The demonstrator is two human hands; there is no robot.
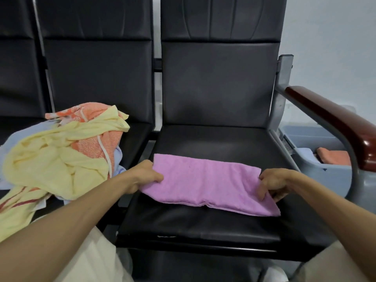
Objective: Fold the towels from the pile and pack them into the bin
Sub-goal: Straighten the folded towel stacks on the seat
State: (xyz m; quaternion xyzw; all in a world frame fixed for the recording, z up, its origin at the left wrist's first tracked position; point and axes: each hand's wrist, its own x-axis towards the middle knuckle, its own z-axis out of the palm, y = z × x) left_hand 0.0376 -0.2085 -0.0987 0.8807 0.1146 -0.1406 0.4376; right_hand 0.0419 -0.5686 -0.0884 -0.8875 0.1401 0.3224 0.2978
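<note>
Presently, purple terry towel (207,182), folded into a long rectangle, lies on the black padded seat (203,226). Left hand (142,176) pinches its left end; right hand (272,184) pinches its right end.

Black padded bench (203,224) with tall seat backs; glossy brown armrest (329,119) on grey metal frame (282,82) at right edge; pale wall (335,37) behind.

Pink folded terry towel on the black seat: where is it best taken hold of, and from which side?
By its two short ends, one hand from each side, probably. The pink folded terry towel lies flat as a long, limp strip across the black seat; the left hand and right hand pinch those ends.
</note>
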